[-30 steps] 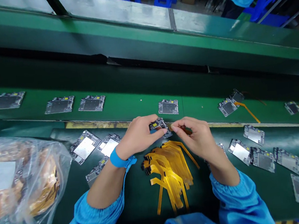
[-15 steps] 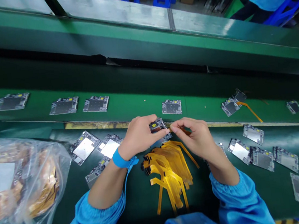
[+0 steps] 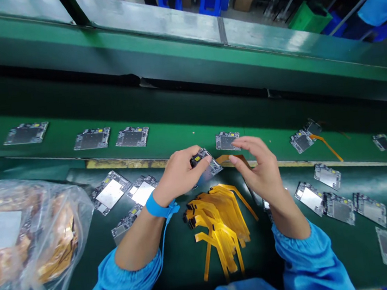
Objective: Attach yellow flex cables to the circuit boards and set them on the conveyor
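Note:
My left hand (image 3: 186,173) grips a circuit board (image 3: 206,162) between thumb and fingers, tilted above the bench edge. An orange flex cable (image 3: 225,158) extends from the board's right side towards my right hand (image 3: 259,170). That hand is open, thumb and index finger apart, the thumb close to the cable; whether it touches the cable I cannot tell. Below both hands lies a fanned pile of yellow-orange flex cables (image 3: 223,220) with dark connector ends. A blue wrist strap (image 3: 158,207) with a cord circles my left wrist.
Several circuit boards (image 3: 131,136) lie along the green conveyor belt (image 3: 175,142). Some at its right carry an orange cable (image 3: 330,147). More boards (image 3: 340,205) rest on the bench either side of my arms. A clear plastic bag (image 3: 33,242) of cables stands left.
My right hand has loosened its pinch at the cable, and its fingers have spread. The boards on the belt have shifted right. My left hand still holds its board.

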Motion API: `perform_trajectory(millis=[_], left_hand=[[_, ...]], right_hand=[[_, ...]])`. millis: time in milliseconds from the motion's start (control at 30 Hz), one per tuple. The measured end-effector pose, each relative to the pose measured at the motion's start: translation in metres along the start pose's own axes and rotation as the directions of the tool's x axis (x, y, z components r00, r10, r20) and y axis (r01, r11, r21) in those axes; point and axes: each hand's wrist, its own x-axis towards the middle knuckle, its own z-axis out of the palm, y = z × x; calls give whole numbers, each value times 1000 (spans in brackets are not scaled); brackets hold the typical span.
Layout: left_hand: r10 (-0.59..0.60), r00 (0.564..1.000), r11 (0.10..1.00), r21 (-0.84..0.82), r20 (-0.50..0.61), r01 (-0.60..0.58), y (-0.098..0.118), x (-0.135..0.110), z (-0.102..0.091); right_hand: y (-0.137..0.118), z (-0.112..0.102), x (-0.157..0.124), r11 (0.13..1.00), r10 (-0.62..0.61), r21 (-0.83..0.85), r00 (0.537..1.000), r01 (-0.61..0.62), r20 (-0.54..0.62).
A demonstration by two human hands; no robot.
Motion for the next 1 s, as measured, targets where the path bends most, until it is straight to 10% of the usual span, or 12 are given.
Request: perform_trajectory(millis=[133, 467, 600, 733, 1000], left_hand=[[3, 997, 988, -151, -76, -14, -3, 2, -2], [-62, 934, 932, -355, -352, -72, -16, 5, 5], [-60, 832, 957, -268, -552, -109, -20, 2, -3], [9, 837, 951, -254, -547, -177, -19, -1, -9], [69, 861, 934, -269, -505, -233, -17, 0, -7]], right_hand=[[2, 2, 0, 999, 16, -45, 971, -28, -239], [15, 53, 35, 811, 284, 401, 886, -427, 368], [59, 45, 65, 899, 405, 61, 875, -434, 264], [104, 12, 60, 853, 329, -488, 916, -184, 231], [146, -17, 35, 789, 398, -595, 866, -155, 303]])
